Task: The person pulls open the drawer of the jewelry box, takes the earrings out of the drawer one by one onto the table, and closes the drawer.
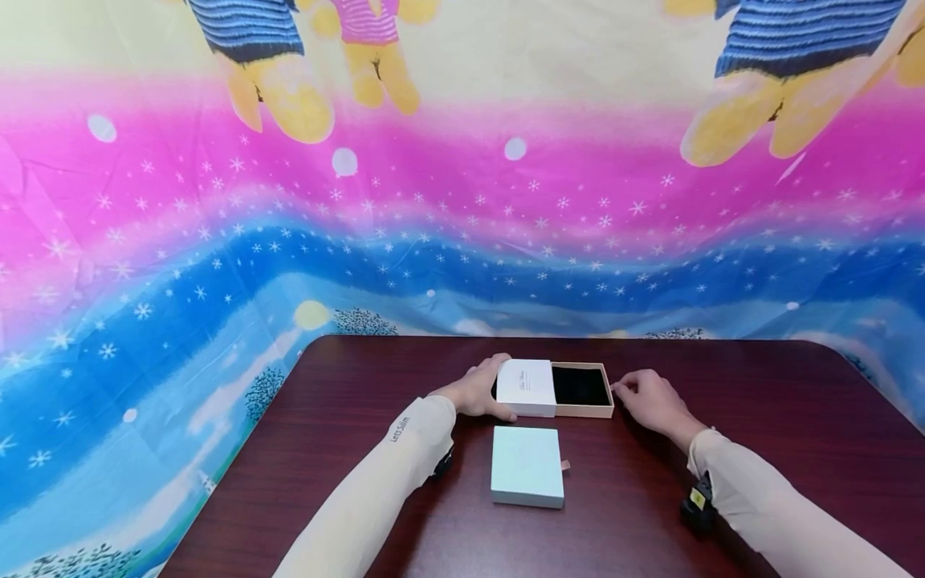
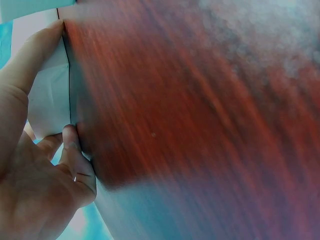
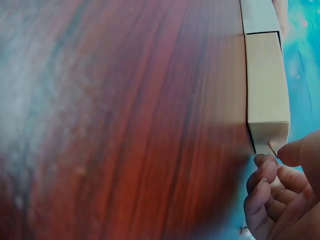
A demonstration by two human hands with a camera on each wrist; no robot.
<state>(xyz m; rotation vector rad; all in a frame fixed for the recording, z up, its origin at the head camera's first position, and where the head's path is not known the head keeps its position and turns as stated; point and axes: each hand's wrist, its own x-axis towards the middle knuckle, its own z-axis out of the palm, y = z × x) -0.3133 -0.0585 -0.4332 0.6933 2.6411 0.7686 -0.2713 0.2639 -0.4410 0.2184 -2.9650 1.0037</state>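
A white drawer box lies on the table, its white sleeve (image 1: 523, 385) on the left and its tan inner tray (image 1: 609, 401) slid partly out to the right. Black lining (image 1: 580, 387) shows inside the tray. My left hand (image 1: 478, 391) grips the sleeve's left end, thumb on the near side. In the left wrist view the thumb and fingers (image 2: 72, 150) span the sleeve. At the tray's right end, my right hand (image 1: 654, 404) pinches a small pull tab (image 3: 272, 148) between thumb and fingertips. Nearer to me lies a pale mint box (image 1: 527, 467), closed, with a tan tab (image 1: 566, 465) on its right.
The dark reddish wooden table (image 1: 347, 482) has rounded far corners. Behind it hangs a colourful cloth (image 1: 462, 201) printed with bears and snowflakes. A black wrist camera (image 1: 697, 506) sits on the right sleeve cuff.
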